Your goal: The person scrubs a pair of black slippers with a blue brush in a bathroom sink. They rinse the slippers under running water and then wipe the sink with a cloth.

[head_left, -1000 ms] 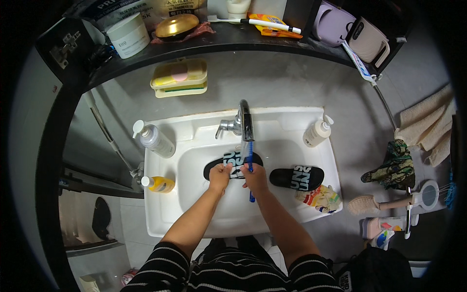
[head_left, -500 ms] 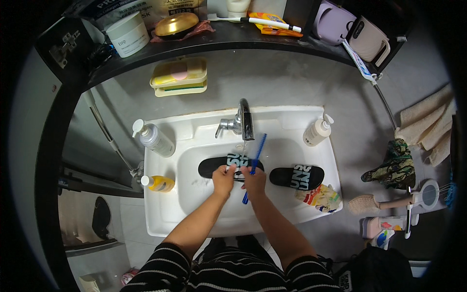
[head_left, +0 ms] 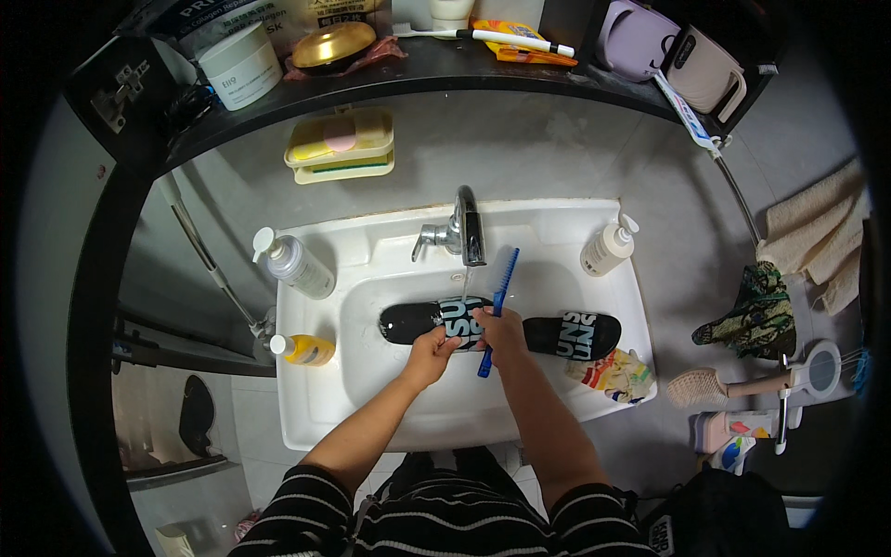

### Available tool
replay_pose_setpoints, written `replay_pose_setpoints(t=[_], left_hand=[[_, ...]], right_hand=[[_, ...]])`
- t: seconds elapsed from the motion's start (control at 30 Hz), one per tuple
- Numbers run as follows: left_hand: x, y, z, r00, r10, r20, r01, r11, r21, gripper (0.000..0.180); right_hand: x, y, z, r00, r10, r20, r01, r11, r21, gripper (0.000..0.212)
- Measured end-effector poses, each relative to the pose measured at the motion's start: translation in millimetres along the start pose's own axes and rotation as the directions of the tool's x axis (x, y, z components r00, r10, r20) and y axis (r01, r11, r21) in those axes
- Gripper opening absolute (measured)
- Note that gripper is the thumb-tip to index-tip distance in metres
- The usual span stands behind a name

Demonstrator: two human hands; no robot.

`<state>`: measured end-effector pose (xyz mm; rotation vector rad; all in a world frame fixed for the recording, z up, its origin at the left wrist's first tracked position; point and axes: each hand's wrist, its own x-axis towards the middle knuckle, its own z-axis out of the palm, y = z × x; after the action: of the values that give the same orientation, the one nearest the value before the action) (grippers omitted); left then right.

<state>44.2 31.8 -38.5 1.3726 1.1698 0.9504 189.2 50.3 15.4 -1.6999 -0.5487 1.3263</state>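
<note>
A wet black slide sandal (head_left: 401,323) with pale blue lettering on its strap is held in the white sink (head_left: 371,408), beneath the chrome faucet (head_left: 471,232). A thin stream of water runs down onto it. My left hand (head_left: 430,358) is closed on the sandal's near edge, by the strap. At the strap's right side, my right hand (head_left: 503,336) is wrapped round a long blue brush (head_left: 507,274), its bristled end pointing away from me; these fingers also touch the sandal. A second black slide sandal (head_left: 599,332) rests on the sink's right side.
A crumpled patterned packet (head_left: 614,375) lies beside the second sandal. Pump bottles stand at the sink's back left (head_left: 302,269) and back right (head_left: 608,251), with a yellow bottle (head_left: 308,350) at left. A dark shelf (head_left: 418,82) crosses above; a hairbrush (head_left: 733,386) hangs at right.
My left hand has moved slightly toward me along the sandal. My right hand and the brush have shifted right and a little away. The sandal's strap has turned slightly.
</note>
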Motion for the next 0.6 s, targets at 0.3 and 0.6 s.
replay_pose_setpoints(t=[0.3,0.6], left_hand=[[30.0,32.1,-13.7,0.803,-0.505,0.317,0.563,0.47,-0.68,0.039],[41.1,29.5,9.1,0.829,-0.387,0.404,0.478,0.116,-0.871,0.041]], right_hand=[[-12.8,7.9,-5.8,0.978,-0.118,0.17,0.121,0.993,-0.005,0.021],[-5.4,24.4,-29.1,0.528,-0.845,0.08,0.67,0.357,-0.65,0.038]])
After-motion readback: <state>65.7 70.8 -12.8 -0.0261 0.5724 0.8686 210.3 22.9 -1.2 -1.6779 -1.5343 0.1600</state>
